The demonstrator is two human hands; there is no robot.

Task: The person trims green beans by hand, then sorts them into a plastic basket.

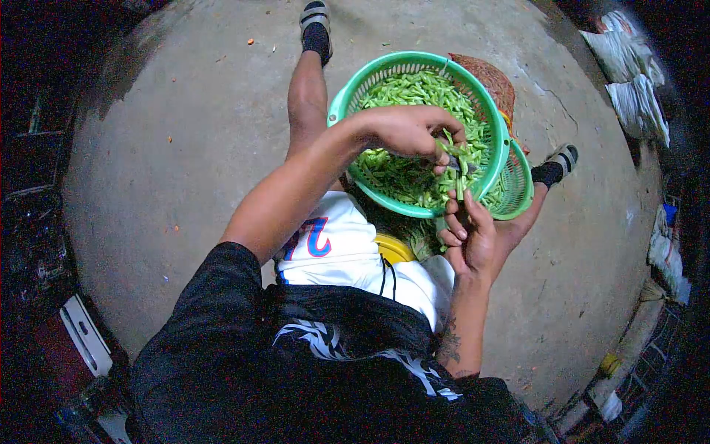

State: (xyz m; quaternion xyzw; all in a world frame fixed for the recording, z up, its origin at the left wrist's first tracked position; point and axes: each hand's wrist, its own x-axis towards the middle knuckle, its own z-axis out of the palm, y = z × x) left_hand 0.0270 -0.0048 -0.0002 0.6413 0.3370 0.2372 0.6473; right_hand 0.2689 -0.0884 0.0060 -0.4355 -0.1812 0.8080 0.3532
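Observation:
My left hand [414, 133] is closed, palm down, over a large green basket [406, 208]. What looks like a small dark-bladed knife [464, 167] sticks out from its fingers, its handle hidden. Below it, my right hand [473, 233] is palm up, with a few green bean stalks [461, 188] pinched upright between thumb and fingers. The blade lies against the upper part of these beans. Cut green bean pieces [414, 90] fill much of the basket.
A second, smaller green basket [526, 194] with bean pieces stands partly under the large one. Behind them lies a reddish mesh sack [484, 76]. Something yellow [396, 249] shows between my legs. White sacks [637, 103] lie at the far right. Small scraps dot the concrete floor [192, 192].

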